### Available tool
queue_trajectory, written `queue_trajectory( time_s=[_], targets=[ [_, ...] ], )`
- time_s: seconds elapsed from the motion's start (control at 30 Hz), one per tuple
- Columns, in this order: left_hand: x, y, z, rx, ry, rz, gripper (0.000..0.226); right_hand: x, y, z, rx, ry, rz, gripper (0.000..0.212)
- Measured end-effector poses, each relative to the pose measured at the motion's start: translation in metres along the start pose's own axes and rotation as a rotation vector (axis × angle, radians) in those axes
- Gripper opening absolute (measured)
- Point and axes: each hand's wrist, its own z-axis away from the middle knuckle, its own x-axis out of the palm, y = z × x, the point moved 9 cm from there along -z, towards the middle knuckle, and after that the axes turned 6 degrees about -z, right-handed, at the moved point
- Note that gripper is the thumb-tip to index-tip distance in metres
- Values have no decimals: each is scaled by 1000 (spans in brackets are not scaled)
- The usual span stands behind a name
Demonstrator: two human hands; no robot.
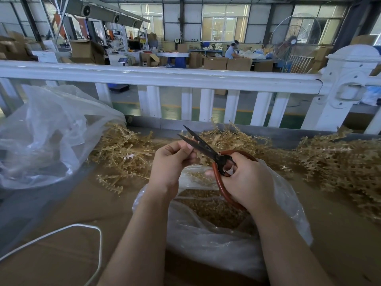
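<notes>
With right hand (247, 180) curled through the red handle loops, held scissors (206, 147) with blades slightly parted, angled up toward left hand (171, 162). Pinched a tan plastic sprue (200, 158) there at thumb and fingertips, fed between the blades for trimming. Worked directly above the open clear bag (206, 234) on the table (61, 213), likely to catch the cut pieces.

Two hands (171, 164) (247, 182), one pair of scissors (208, 149), two plastic bags (51, 137) (216, 240), one cord (100, 240)

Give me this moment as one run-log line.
left hand pinches tan sprue piece | right hand grips scissors, blades open | clear bag of cut bits beneath hands | sprue piles behind
</notes>
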Motion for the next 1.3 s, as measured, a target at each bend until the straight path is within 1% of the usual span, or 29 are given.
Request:
queue_trajectory(
  time_s=[0.4, 0.6, 0.73, 0.87, 0.93, 1.2, 1.3],
  targets=[
    [1, -1, 1, -8, -40, 50, 22, -2, -2, 2, -29, 34, -27, 64],
    [-3, 0, 0, 30, -14, -29, 33, 0, -2, 2, -15, 5, -37, 65],
    [-2, 4, 0, 90, -23, -152, 19, 1, -3, 1, -4, -13, -29, 71],
    [1, 7, 2, 123, -46, -186, 14, 1, -4, 2, 6, -23, -55, 73],
    [2, 7, 2, 125, -53, -183, 10, 1, -5, 2, 9, -28, -66, 72],
    [5, 6, 3, 100, -81, -143, 8, 3, -1, 1, 37, -42, -95, 64],
    [5, 8, 4, 94, -86, -125, 15, 4, 1, 1, 43, -47, -98, 62]
  ],
)
